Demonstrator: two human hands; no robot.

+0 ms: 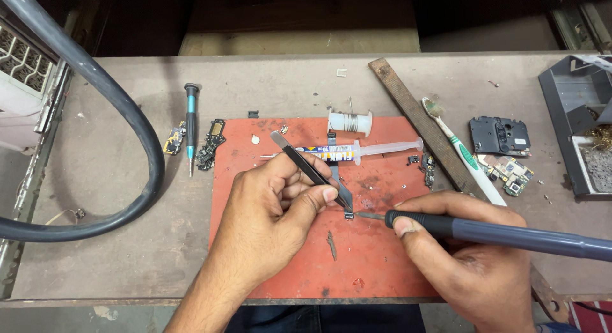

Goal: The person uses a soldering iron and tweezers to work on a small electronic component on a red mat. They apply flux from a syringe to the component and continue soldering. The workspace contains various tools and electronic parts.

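Note:
My left hand (275, 208) grips black metal tweezers (310, 168), their tips pressed down on a tiny dark component (349, 214) on the red work mat (287, 269). My right hand (468, 259) holds a grey soldering iron (503, 235) like a pen. Its thin tip (368, 215) touches the same component from the right. Both hands rest on the mat near its middle.
A flux syringe (357, 150) and a solder spool (349, 122) lie at the mat's far edge. A toothbrush (464, 155), a rusty metal bar (414, 119), circuit boards (507, 170), a screwdriver (190, 125), a thick grey hose (137, 125) and a grey stand (577, 125) surround it.

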